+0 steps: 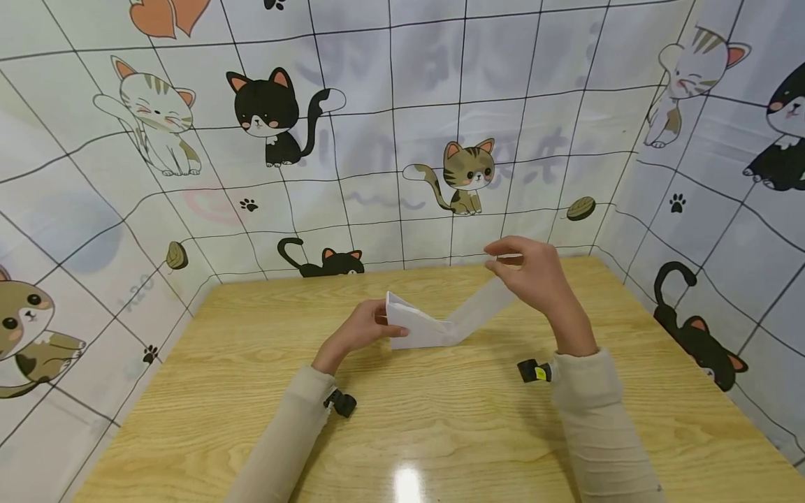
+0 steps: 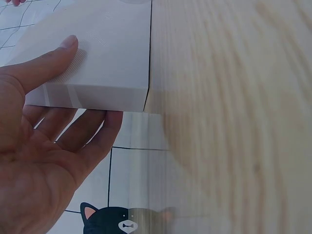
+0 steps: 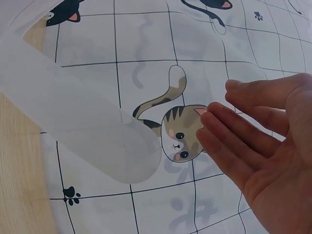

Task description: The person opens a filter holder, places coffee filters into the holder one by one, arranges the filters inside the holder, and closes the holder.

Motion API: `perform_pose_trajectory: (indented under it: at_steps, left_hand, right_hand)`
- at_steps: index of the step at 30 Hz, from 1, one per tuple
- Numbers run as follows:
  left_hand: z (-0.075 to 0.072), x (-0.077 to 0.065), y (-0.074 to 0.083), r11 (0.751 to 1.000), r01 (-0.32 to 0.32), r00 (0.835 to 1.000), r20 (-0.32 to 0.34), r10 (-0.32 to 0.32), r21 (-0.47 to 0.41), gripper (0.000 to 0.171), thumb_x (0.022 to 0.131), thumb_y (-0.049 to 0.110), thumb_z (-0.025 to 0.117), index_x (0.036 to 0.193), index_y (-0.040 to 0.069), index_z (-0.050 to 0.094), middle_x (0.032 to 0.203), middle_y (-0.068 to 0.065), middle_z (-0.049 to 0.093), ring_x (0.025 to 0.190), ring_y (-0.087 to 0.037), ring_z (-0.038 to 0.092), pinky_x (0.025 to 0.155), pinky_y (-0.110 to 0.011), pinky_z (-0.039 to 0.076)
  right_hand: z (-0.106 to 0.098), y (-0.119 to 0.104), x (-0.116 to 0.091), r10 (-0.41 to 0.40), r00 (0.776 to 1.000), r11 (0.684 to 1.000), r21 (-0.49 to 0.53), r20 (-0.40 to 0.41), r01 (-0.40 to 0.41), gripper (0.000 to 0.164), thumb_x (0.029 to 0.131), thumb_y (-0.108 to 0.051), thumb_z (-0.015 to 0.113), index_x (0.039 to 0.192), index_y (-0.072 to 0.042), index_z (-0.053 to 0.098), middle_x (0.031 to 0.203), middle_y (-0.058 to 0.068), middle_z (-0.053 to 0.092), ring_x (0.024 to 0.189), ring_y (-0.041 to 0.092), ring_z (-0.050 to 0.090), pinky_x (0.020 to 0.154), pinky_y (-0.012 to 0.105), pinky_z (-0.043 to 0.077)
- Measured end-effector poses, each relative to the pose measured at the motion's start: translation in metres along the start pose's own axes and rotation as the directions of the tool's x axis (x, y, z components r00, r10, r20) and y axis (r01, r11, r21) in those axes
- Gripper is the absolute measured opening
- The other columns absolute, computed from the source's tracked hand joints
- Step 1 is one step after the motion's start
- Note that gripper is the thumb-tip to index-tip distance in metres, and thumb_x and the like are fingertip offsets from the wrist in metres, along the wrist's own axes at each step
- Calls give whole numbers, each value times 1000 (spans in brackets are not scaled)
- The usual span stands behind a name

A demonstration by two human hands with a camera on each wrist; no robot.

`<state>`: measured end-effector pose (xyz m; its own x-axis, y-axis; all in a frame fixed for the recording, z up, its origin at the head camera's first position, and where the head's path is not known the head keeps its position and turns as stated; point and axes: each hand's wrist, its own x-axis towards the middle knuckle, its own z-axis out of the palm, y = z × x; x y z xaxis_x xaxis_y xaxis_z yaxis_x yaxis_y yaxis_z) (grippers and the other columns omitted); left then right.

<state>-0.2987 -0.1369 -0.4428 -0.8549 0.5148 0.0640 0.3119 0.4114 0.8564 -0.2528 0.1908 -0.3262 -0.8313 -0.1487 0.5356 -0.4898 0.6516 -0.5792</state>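
Observation:
A white, flat box (image 1: 418,330) stands on its narrow edge on the wooden table, its top side parted. My left hand (image 1: 367,325) grips it at the left end. In the left wrist view, the thumb lies on the broad face of the box (image 2: 109,46) and the fingers pass behind it. From the box's right end a translucent whitish strip (image 1: 484,307) slants up to the right. The strip (image 3: 92,126) has a rounded free end. My right hand (image 1: 528,272) hovers beside that end; the right wrist view shows its fingers (image 3: 239,131) apart from the strip, holding nothing.
The wooden table (image 1: 251,391) lies under both hands. Behind it and at both sides hangs a white grid-lined cloth (image 1: 421,140) printed with cartoon cats. Small black cameras (image 1: 342,403) are worn at both wrists.

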Motion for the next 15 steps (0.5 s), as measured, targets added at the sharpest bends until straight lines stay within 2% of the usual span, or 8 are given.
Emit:
perform_pose_trajectory:
  at_steps: [7, 11, 15]
  left_hand:
    - [0, 0, 2, 1000, 1, 1000, 2, -2, 14, 41, 91, 18, 81, 129, 6, 68, 123, -15, 73, 105, -26, 76, 86, -37, 61]
    - [0, 1, 0, 1000, 10, 1000, 0, -10, 16, 40, 91, 17, 81, 128, 9, 69, 123, -13, 74, 106, -26, 75, 87, -38, 61]
    - [1, 1, 0, 1000, 10, 1000, -3, -9, 8, 40, 90, 17, 82, 128, 11, 69, 123, -10, 74, 106, -25, 76, 88, -38, 61]
  right_hand:
    - [-7, 7, -1, 32, 999, 999, 39, 13, -32, 30, 93, -6, 76, 123, -4, 73, 125, 19, 73, 113, 43, 70, 95, 54, 58]
    - [-11, 14, -1, 66, 994, 994, 78, 92, -73, 41, 94, -9, 76, 134, -7, 67, 138, 16, 66, 122, 42, 66, 99, 53, 56]
    - [-14, 23, -1, 37, 984, 991, 117, 173, -58, 54, 91, -4, 78, 142, -5, 60, 147, 17, 58, 133, 42, 58, 107, 54, 51]
